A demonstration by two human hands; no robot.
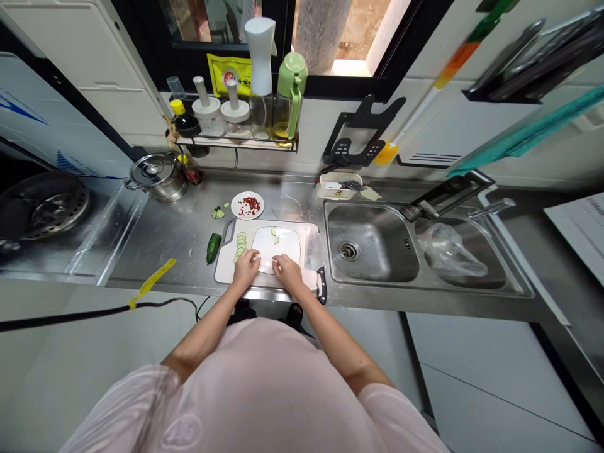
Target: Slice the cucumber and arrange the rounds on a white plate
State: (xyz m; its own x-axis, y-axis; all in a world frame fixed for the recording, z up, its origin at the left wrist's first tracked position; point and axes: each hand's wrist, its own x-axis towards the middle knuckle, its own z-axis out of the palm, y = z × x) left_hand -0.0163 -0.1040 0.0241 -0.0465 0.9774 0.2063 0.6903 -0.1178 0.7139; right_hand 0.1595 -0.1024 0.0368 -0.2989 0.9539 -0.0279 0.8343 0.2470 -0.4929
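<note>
On the steel counter lies a pale cutting board (pixel 225 267) with a white plate (pixel 285 244) on it. A few pale green cucumber slices (pixel 275 235) rest near the plate's far edge. My left hand (pixel 246 267) is at the plate's near left edge, fingers bent together; what they hold, if anything, is too small to tell. My right hand (pixel 287 270) is over the plate's near edge, its fingertips pinched, their content also unclear. A row of cucumber slices (pixel 240 245) lies on the board left of the plate. The knife (pixel 322 285) lies at the board's right edge.
A cucumber piece (pixel 213 248) lies left of the board. Behind it are a small plate (pixel 240 212) with red pieces and a lidded steel pot (pixel 159 178). A double sink (pixel 372 242) is on the right, holding a plastic bag (pixel 450 250). Bottles line a wall shelf (pixel 236 145).
</note>
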